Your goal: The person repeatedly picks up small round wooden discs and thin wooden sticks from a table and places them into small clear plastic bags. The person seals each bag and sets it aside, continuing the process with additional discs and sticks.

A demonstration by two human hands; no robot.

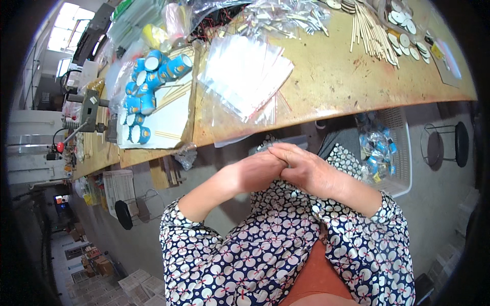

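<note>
My left hand [262, 172] and my right hand [308, 172] are clasped together in front of my body, just off the table's near edge. The fingers of both are folded against each other, and no object shows in them; the palms are hidden. Nearest to them on the table lies a fanned stack of clear plastic bags [240, 76]. To its left, several blue paper cups [148, 84] lie on a white board [166, 115] beside thin wooden sticks [173, 96].
Small pieces in clear plastic [286, 18] lie at the back. Wooden sticks [370, 30] and round discs [406, 43] are at the far right. A white crate [403, 153] with bagged items stands below the table. A metal hand press [92, 112] is at left; stools [454, 145] stand around.
</note>
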